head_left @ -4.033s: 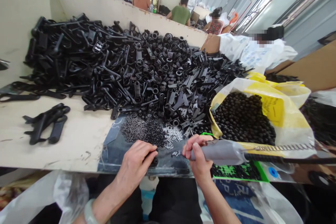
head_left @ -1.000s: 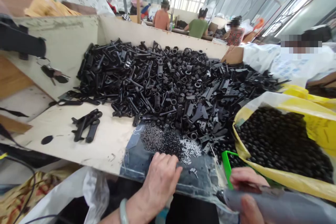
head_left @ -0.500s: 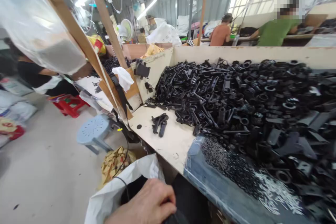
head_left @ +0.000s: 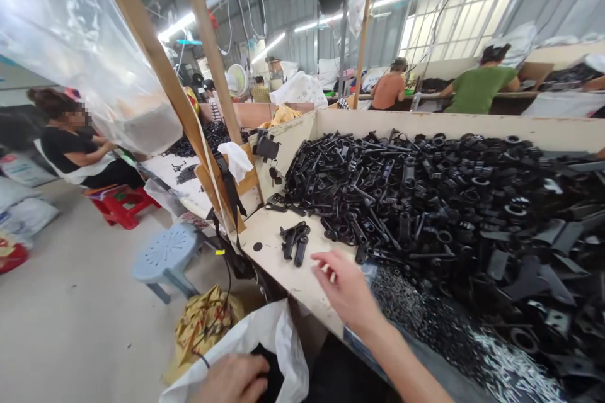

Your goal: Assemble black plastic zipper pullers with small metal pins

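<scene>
My right hand (head_left: 343, 286) reaches over the pale tabletop, fingers bent and apart, with nothing visible in them. Just beyond its fingertips lies a small group of black plastic handle-like parts (head_left: 295, 243). To its right, tiny dark pins or screws (head_left: 401, 299) are heaped on a grey-blue sheet (head_left: 363, 343). My left hand (head_left: 231, 378) is low at the bottom edge, over the mouth of a white sack (head_left: 265, 324). Its fingers are loosely bent and a little apart; nothing shows in them. Something black is inside the sack.
A large pile of black plastic parts (head_left: 406, 189) fills the walled bench. Small white pieces (head_left: 520, 359) lie near its front. Wooden posts (head_left: 161, 69), a blue stool (head_left: 170, 252) and a yellow bag (head_left: 205, 321) are at the left. Several people sit working beyond.
My right hand has come into view over the tabletop. My left hand has shifted down and left, its closed fingers loosening. The camera view has tilted up a little.
</scene>
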Demonstrator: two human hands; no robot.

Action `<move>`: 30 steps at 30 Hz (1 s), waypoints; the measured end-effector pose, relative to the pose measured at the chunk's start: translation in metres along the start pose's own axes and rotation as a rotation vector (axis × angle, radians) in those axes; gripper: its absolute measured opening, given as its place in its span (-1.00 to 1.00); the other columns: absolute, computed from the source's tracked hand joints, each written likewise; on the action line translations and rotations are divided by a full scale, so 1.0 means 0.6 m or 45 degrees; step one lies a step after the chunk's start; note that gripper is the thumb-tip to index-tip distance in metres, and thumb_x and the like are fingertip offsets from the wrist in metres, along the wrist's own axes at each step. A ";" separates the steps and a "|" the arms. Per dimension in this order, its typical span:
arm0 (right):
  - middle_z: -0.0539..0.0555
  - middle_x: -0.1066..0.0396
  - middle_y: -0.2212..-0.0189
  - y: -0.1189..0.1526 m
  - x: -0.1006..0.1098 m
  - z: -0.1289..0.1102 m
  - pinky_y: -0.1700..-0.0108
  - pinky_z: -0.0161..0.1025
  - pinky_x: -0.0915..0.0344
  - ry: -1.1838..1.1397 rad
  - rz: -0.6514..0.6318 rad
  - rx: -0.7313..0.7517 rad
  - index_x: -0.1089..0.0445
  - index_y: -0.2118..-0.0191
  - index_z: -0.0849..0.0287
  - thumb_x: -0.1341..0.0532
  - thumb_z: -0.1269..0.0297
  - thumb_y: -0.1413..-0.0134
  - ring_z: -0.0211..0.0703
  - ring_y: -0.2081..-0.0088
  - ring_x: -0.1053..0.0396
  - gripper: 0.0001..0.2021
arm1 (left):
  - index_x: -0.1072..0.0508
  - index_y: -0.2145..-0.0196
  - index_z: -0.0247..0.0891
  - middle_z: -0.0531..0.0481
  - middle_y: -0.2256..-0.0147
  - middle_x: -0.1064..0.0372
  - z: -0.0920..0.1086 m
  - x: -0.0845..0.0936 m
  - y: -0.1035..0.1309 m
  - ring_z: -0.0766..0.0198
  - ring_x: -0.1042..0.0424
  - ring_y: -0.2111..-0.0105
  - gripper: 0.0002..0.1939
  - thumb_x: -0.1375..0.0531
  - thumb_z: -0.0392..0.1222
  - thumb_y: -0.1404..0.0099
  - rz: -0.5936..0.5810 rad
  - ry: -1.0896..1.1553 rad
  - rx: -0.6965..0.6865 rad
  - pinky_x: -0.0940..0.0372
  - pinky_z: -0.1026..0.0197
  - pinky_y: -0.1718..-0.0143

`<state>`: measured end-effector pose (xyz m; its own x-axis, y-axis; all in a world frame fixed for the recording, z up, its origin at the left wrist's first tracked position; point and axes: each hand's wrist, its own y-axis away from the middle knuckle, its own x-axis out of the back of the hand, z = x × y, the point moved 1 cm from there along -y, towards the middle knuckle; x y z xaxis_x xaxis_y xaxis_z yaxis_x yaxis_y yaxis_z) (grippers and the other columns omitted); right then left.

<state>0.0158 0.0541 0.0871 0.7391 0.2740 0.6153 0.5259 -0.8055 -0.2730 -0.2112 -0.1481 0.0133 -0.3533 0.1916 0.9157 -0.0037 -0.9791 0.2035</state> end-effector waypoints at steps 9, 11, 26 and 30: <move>0.13 -0.50 0.23 -0.059 -0.085 0.039 0.13 -0.20 -0.41 0.362 -0.217 -0.058 -0.50 0.26 0.14 -0.16 0.52 -0.26 -0.01 0.17 -0.54 -0.81 | -0.42 0.01 -0.23 -0.11 0.18 -0.54 0.091 0.140 -0.275 0.09 -0.55 0.22 -0.74 -0.06 -0.10 -0.46 0.500 0.077 0.071 -0.37 0.09 0.14; 0.13 -0.50 0.24 -0.018 -0.045 0.051 0.13 -0.20 -0.42 0.397 -0.253 -0.068 -0.52 0.23 0.15 -0.14 0.50 -0.29 -0.02 0.19 -0.54 -0.79 | -0.40 -0.02 -0.27 -0.14 0.20 -0.54 0.090 0.130 -0.310 0.03 -0.55 0.20 -0.70 -0.14 -0.10 -0.41 0.478 0.085 0.079 -0.36 0.08 0.16; 0.08 -0.45 0.28 0.233 0.122 0.098 0.22 -0.21 -0.49 0.304 -0.131 -0.103 -0.48 0.11 0.09 0.00 0.42 -0.41 -0.11 0.30 -0.51 -0.71 | -0.56 0.06 -0.30 0.06 0.56 -0.43 0.123 0.132 -0.311 0.24 -0.36 0.56 -0.48 -0.11 0.17 -0.30 0.311 0.558 0.168 -0.20 0.26 0.51; 0.09 -0.46 0.25 0.266 0.160 0.109 0.20 -0.21 -0.49 0.318 -0.191 -0.146 -0.48 0.11 0.07 0.03 0.43 -0.43 -0.11 0.26 -0.52 -0.68 | -0.56 -0.04 -0.31 0.00 0.46 -0.53 0.199 0.106 -0.267 0.26 -0.41 0.53 -0.45 -0.13 0.15 -0.31 0.027 0.846 -0.044 -0.30 0.26 0.49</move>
<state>0.1983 -0.0135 0.0541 0.5231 0.2680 0.8091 0.5599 -0.8237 -0.0892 -0.1214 0.0292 0.0800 -0.8551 0.1003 0.5087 -0.0165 -0.9859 0.1668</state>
